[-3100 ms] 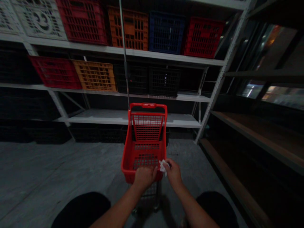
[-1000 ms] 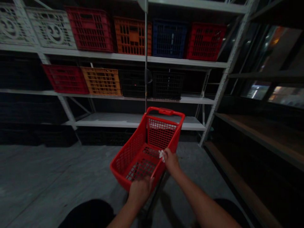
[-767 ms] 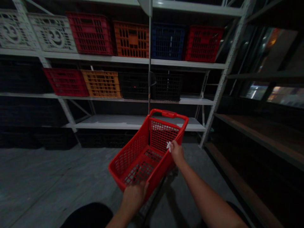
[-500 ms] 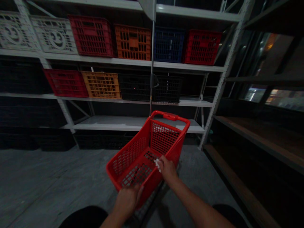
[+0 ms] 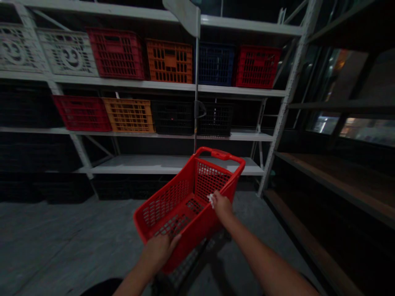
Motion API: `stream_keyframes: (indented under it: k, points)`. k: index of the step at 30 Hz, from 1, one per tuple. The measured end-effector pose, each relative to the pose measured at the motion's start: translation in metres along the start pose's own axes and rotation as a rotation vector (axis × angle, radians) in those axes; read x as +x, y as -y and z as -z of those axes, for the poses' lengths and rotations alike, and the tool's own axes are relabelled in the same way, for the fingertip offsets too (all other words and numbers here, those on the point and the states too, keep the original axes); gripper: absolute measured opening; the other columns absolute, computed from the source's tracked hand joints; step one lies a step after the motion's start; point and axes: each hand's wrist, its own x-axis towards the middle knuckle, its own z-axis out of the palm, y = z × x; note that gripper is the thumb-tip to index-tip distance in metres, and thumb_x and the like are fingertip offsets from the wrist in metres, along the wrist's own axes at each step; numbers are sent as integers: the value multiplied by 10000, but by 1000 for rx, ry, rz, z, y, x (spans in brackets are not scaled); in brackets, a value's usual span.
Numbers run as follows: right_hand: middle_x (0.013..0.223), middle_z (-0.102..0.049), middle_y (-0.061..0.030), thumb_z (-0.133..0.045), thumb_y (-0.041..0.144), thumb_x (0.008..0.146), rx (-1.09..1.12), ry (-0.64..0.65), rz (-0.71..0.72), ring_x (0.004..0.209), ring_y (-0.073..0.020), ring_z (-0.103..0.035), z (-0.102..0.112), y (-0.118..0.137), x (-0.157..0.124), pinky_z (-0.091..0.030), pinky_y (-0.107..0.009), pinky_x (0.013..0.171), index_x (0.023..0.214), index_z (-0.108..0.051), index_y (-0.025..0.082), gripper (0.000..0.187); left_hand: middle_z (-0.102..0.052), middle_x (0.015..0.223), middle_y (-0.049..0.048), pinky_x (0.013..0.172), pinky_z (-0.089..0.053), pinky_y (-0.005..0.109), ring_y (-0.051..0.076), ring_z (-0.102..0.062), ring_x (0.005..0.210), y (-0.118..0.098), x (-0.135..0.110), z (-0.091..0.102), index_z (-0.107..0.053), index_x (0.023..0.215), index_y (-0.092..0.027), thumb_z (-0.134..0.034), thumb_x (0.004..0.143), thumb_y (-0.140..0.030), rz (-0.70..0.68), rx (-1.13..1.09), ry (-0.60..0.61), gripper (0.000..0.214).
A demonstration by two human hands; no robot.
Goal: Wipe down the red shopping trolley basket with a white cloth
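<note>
A red plastic shopping cart [image 5: 194, 250] stands in front of me, its handle [image 5: 220, 154] at the far end toward the shelves. My left hand [image 5: 159, 250] grips the rim at the near end, fingers over the edge and thumb along the side. On the right-hand rim, partway toward the handle, is my right hand [image 5: 221, 205]. A crumpled white cloth or tissue [image 5: 211, 200] sticks out of its closed fingers over the inner edge. Through the cart's latticed floor [image 5: 177, 220] the dark ground shows.
White metal shelving [image 5: 138, 164] runs behind the cart, holding red, orange [image 5: 169, 61], yellow [image 5: 128, 116], blue, white and black crates. A pole with a pale flag-like panel [image 5: 185, 16] rises by the cart. Dark wooden shelves [image 5: 333, 172] stand on the right.
My right hand has slid along the rim toward the handle with the white cloth or tissue. My left hand has shifted slightly left and up in view. The shelves sit a little lower in view.
</note>
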Motion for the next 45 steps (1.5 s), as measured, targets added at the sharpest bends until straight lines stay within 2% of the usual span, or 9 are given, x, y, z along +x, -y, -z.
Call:
stream_keyframes:
  k: [5, 9, 19, 22, 27, 30, 39, 42, 45]
  points:
    - [795, -660, -17, -396, 296, 877, 146, 70, 110, 690, -129, -600, -31, 33, -35, -317, -195, 559, 951, -529, 239, 163, -657, 935, 119, 711, -457, 293, 199, -629, 844, -46, 36, 5, -490, 1097, -141, -260, 858, -425, 38, 3, -141, 436]
    - [771, -658, -19, -389, 324, 880, 36, 66, 125, 677, -139, -604, -27, 31, -24, -327, -200, 559, 955, -520, 245, 170, -670, 793, 137, 636, -471, 330, 239, -647, 751, -63, 51, -3, -551, 946, -124, -161, 881, -402, 53, 28, -138, 484]
    - [784, -648, -109, -276, 379, 914, -214, -132, -150, 686, -192, -614, 52, -37, 53, -354, -247, 557, 1088, -494, 203, 330, -672, 740, 140, 635, -481, 343, 239, -651, 731, -39, 37, 0, -561, 992, -135, -170, 883, -381, 46, 78, -162, 475]
    - [755, -652, -88, -275, 368, 916, -209, -134, -125, 665, -186, -620, 40, -29, 41, -348, -238, 541, 1060, -503, 213, 310, -674, 728, 123, 616, -479, 347, 244, -651, 719, -31, 34, 2, -568, 957, -156, -166, 882, -395, 38, 103, -182, 474]
    - [720, -650, -63, -301, 349, 911, -192, -76, 4, 638, -174, -616, -7, 15, 3, -346, -221, 536, 987, -520, 218, 267, -677, 770, 106, 647, -466, 333, 227, -646, 732, -13, 33, 5, -562, 962, -169, -144, 875, -440, 39, 136, -185, 506]
    - [707, -644, -55, -316, 351, 906, -183, -73, 22, 622, -165, -606, -9, 22, -3, -337, -217, 535, 979, -520, 219, 253, -675, 793, 102, 657, -455, 315, 214, -640, 746, 1, 33, 9, -556, 980, -174, -132, 871, -454, 48, 143, -138, 520]
    - [689, -619, -58, -349, 394, 886, -149, -351, -240, 584, -164, -557, 86, -58, 29, -272, -236, 518, 988, -542, 199, 292, -673, 809, 68, 701, -421, 287, 191, -625, 783, 55, 23, 24, -594, 848, -201, -121, 854, -501, -20, 84, -68, 560]
    - [737, -622, -61, -395, 332, 867, -50, -439, -192, 637, -168, -557, 95, -67, 27, -313, -241, 557, 954, -550, 176, 236, -672, 791, 81, 689, -417, 294, 205, -622, 781, 46, 25, 32, -604, 778, -190, -125, 838, -542, 25, 82, -79, 597]
    - [858, -620, -84, -364, 294, 861, 149, -559, -28, 775, -181, -566, 72, -55, 10, -377, -254, 660, 917, -539, 159, 228, -674, 832, 86, 710, -416, 289, 193, -624, 792, 1, 39, 42, -597, 835, -184, -147, 854, -506, 7, 23, -154, 553]
